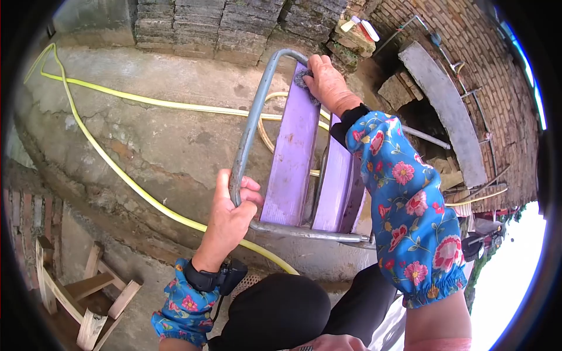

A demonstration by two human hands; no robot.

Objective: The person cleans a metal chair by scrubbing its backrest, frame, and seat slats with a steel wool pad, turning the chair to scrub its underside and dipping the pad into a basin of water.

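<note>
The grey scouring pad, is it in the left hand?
No: the right hand holds the pad against a purple board, while the left hand grips the metal frame.

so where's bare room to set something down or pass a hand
Bare concrete: left of the metal frame, between two runs of yellow hose, and from hose to block wall. Reaching through might work between frame and purple slat. Crowded: behind the slat, where hose loops.

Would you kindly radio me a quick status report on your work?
Left grip around bent grey metal frame. Right grip holding grey scouring pad against flat purple slat. Long yellow hose on ground beyond.
</note>
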